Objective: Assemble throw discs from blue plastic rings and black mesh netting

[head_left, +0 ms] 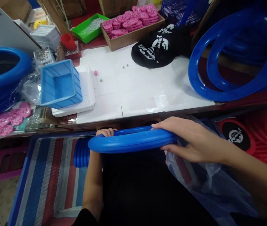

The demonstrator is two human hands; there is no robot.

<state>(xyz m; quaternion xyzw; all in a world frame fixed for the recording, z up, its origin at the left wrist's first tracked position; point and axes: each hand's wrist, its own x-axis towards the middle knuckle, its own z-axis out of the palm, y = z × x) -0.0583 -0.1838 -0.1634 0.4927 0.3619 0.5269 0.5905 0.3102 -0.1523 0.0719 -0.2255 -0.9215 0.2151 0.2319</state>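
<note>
A blue plastic ring is held nearly flat in front of my body, just below the table's front edge. My right hand is closed on its right end, thumb below and fingers over the top. My left hand is at the ring's far left side, its fingers curled over the rim; its palm and thumb are hidden. Close by on the left, a stack of blue rings stands in a bin lined with striped cloth.
Across the white tabletop lie black printed discs, a light blue bin and a few small parts. Pink pieces fill a cardboard box behind. Blue rings lean at right, above red rings with black centres.
</note>
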